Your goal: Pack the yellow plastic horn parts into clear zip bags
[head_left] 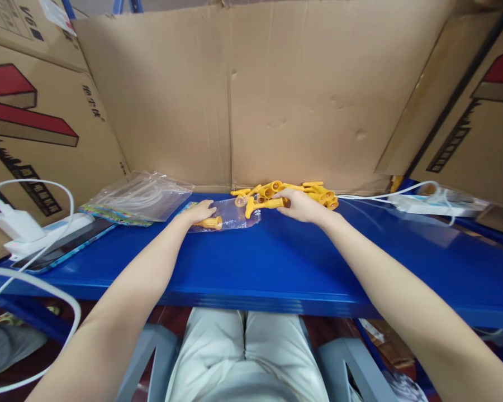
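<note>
A small clear plastic bag (238,219) lies flat on the blue shelf top, with a yellow plastic piece (210,223) inside or under its film. My left hand (202,211) grips the bag's left end, fingers closed over it. Between the fingers of my right hand (299,205) is a yellow T-shaped plastic handle (262,205); its crosspiece points left, above the bag's right end. Just behind that hand spreads a pile of similar yellow plastic handles (272,188). The fingertips of my right hand are partly hidden behind the held piece.
Clear bags (138,198) with coiled white tubing lie at the left. Beside them are a phone (62,245) and a white power strip with a charger (19,226). Another white strip (438,205) with cables lies at the right. Cardboard (302,95) walls the back and sides.
</note>
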Tool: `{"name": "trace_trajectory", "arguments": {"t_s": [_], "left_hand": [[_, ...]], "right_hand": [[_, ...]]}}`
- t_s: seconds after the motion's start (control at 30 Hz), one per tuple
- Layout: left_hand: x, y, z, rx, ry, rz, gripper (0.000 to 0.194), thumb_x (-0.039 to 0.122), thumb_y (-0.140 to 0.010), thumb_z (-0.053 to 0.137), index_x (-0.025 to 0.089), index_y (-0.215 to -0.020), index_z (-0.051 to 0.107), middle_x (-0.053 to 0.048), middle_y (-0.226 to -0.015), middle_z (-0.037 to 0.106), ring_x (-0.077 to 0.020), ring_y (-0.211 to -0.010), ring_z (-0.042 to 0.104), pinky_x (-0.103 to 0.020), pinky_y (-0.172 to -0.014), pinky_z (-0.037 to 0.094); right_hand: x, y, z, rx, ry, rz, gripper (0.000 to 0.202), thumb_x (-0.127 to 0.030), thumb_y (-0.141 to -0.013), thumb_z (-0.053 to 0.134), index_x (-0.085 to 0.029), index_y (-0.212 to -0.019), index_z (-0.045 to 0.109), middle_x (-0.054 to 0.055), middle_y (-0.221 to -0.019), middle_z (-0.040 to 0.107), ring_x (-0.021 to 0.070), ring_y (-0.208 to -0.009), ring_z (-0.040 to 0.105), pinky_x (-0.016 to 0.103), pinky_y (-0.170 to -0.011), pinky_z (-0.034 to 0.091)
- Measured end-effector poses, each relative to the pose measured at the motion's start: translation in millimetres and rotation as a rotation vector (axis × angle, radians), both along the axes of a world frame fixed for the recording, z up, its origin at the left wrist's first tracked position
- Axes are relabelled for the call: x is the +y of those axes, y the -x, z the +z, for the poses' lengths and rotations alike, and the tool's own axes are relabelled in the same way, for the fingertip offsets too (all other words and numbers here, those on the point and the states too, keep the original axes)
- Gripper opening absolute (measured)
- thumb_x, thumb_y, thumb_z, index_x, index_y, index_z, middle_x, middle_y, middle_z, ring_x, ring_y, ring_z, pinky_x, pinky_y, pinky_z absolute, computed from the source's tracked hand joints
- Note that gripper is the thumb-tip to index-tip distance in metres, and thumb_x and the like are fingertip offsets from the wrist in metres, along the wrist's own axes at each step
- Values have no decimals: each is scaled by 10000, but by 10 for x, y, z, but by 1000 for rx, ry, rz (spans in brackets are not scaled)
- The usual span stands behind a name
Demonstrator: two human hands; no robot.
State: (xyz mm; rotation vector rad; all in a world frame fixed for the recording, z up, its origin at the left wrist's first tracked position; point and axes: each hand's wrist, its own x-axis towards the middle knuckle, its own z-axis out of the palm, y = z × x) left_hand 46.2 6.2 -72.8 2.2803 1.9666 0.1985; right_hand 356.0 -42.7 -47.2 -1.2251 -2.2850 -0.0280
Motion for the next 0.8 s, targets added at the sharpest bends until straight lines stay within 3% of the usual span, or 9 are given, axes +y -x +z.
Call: {"name": "trace_trajectory", "arguments": {"t_s": [0.17, 0.37, 0.6, 0.8], "left_hand": [[34, 18, -14, 14, 3, -6, 673, 385, -855, 303, 43, -1434, 335, -126, -1515, 294, -192, -1396, 285, -241, -1109, 230], [38, 32, -22, 15, 1, -49, 695, 433, -843, 312, 74, -1438, 337, -112, -1523, 281, -200, -1406, 261, -267, -1119, 223], [97, 77, -58, 31, 3, -31, 703, 461, -869, 264, 80, -1459, 296, -115, -1542, 226, -201, -1423, 205, -300, -1136, 188], [133, 122, -82, 20, -8, -26, 707, 488, -887, 226, 83, -1465, 284, -114, -1543, 225, -203, -1427, 191, -305, -1138, 183]], "right_hand": [[-78, -8, 9, -11, 48, 68, 326, -124, -742, 604, -183, -1055, 676, 48, -959, 703, 170, -813, 633, 268, -749, 477], [-208, 52, 68, -66, 179, 31, 267, -189, -736, 647, -182, -1000, 681, 28, -870, 706, 157, -734, 622, 239, -652, 436], [-166, 1, 66, -69, 123, -98, 242, -204, -728, 622, -169, -962, 675, 24, -772, 672, 146, -638, 572, 246, -594, 390], [-213, 132, 23, -43, 137, -39, 182, -289, -747, 624, -155, -865, 661, 16, -706, 636, 130, -597, 530, 238, -553, 354]]}}
